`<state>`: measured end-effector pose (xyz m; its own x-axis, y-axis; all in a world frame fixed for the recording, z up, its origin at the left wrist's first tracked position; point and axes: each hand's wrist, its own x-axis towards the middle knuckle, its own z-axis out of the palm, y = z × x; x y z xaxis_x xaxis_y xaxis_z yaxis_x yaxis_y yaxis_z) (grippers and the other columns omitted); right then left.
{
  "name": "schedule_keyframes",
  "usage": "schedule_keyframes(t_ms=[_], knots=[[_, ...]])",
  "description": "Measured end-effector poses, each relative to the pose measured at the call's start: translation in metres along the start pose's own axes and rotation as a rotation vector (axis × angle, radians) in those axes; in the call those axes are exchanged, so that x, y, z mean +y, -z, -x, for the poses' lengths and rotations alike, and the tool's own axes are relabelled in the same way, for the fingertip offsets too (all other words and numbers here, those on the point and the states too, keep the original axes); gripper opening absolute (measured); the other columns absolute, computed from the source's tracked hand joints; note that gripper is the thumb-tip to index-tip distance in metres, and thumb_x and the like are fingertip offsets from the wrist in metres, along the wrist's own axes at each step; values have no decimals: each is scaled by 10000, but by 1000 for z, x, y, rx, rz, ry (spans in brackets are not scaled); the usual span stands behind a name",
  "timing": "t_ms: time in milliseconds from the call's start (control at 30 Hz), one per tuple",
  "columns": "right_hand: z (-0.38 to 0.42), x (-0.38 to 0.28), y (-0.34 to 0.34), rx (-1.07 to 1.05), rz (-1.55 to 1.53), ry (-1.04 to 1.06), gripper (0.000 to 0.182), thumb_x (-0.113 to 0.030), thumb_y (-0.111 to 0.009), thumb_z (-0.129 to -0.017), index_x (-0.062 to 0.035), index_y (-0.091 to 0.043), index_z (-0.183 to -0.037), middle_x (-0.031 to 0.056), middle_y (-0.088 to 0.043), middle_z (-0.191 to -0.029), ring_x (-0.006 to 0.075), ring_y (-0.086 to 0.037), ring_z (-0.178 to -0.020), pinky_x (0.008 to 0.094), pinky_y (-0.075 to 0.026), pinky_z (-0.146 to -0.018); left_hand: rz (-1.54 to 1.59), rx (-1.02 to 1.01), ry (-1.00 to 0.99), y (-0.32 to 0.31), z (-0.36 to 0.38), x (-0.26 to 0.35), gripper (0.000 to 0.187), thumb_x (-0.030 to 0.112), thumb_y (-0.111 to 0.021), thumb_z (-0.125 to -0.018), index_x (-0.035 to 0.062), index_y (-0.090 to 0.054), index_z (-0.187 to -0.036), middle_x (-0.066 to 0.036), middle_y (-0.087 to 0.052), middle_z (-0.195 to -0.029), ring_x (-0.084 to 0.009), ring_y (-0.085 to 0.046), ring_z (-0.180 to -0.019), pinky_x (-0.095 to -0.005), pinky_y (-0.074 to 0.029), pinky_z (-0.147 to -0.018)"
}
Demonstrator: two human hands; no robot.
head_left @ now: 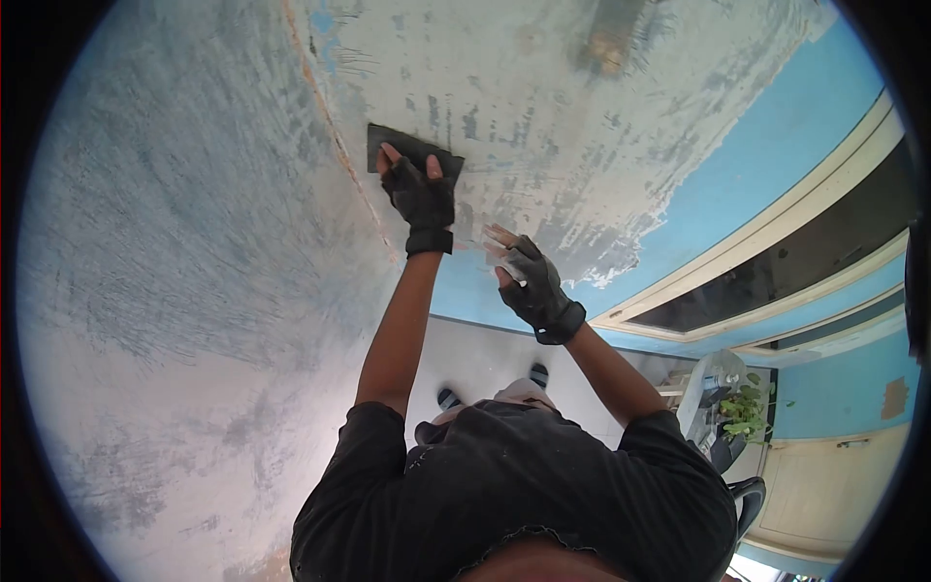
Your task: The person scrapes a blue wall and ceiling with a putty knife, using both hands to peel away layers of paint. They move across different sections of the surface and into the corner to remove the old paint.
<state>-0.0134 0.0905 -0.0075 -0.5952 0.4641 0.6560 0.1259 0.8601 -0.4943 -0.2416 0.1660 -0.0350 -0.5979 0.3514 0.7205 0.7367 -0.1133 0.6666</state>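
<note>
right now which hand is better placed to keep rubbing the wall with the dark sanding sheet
Probably the left hand: it already presses the sanding sheet flat on the wall. The right hand is lower, resting bare fingers on the wall, holding nothing.

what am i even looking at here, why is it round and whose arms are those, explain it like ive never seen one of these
There is one picture, taken by a small camera worn on a person's head. Its very wide lens bends everything and leaves the dark round border. The camera points down and forward, so you see the wearer's own black shirt, feet and two arms reaching out.

Both hands wear dark fingerless gloves. The left hand presses a dark flat sheet, probably sandpaper, against a wall. The right hand rests on the wall with spread fingers and holds nothing.

The wall is patchy: whitish filler over blue paint, with scraped streaks. At the right are a cream-framed window and a green potted plant.
</note>
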Motion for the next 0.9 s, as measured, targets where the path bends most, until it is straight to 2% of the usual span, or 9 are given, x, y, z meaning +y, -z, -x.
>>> schedule_keyframes(t_ms=[200,267,367,533,600,700,767,800,900], knots=[[49,24,57,79,-148,1,313,-108,-575,-953,33,-643,-1224,228,-600,-1384,381,-572,-1310,405,-462,-1069,-71,105,61,-18,9,28,784,401,-534,-1036,8,-180,-1614,-305,-130,-1655,-449,-152,-1535,-507,-256,-1208],[61,31,84,-50,-309,-263,383,-217,-534,-1006,66,-619,-1250,243,-602,-1380,335,-605,-1261,379,-453,-1054,149,55,176,-34,30,50,788,402,-513,-1046,-16,-157,-1611,-299,-63,-1673,-432,-95,-1557,-497,-199,-1236],[90,48,122,-64,-388,-262,457,-288,-500,-1029,75,-599,-1288,236,-617,-1360,289,-607,-1234,365,-443,-1033,45,-15,31,-67,86,73,842,426,-501,-1046,-73,-105,-1596,-289,-18,-1680,-434,-105,-1555,-481,-108,-1262],[127,55,180,-203,-394,-401,450,-246,-516,-1009,36,-592,-1351,192,-646,-1296,270,-613,-1199,357,-439,-1029,138,-100,-84,-116,181,163,851,400,-514,-1031,-45,-74,-1609,-286,0,-1683,-451,-66,-1559,-505,-122,-1255],[148,62,192,-191,-417,-381,431,-195,-534,-990,13,-595,-1364,171,-654,-1273,284,-627,-1193,353,-448,-1035,204,-115,62,-124,192,186,869,378,-546,-1014,-56,-78,-1602,-307,-28,-1673,-476,-85,-1549,-528,-125,-1253],[170,75,212,-191,-483,-453,427,-245,-513,-1018,-13,-611,-1363,158,-658,-1275,238,-624,-1198,331,-451,-1018,94,33,191,-130,165,160,808,354,-508,-1042,-61,-98,-1600,-303,-63,-1670,-425,-99,-1559,-453,-115,-1269],[175,79,230,-243,-598,-584,615,-467,-460,-1044,10,-556,-1420,165,-590,-1414,256,-526,-1341,380,-410,-1085,90,125,327,-117,132,146,753,339,-462,-1060,-65,-121,-1596,-280,-112,-1671,-386,-127,-1560,-411,-114,-1272],[179,84,234,-240,-598,-603,615,-467,-460,-1044,10,-556,-1420,165,-590,-1414,256,-526,-1341,380,-410,-1085,139,160,318,-112,123,136,734,319,-456,-1064,-76,-130,-1591,-269,-119,-1672,-383,-132,-1558,-407,-122,-1270],[177,97,234,-20,-1284,-715,685,-549,-453,-1044,11,-504,-1435,208,-504,-1512,285,-444,-1441,411,-411,-1101,180,152,328,-118,140,147,711,293,-452,-1072,-66,-130,-1595,-267,-111,-1672,-386,-124,-1559,-412,-141,-1266]])
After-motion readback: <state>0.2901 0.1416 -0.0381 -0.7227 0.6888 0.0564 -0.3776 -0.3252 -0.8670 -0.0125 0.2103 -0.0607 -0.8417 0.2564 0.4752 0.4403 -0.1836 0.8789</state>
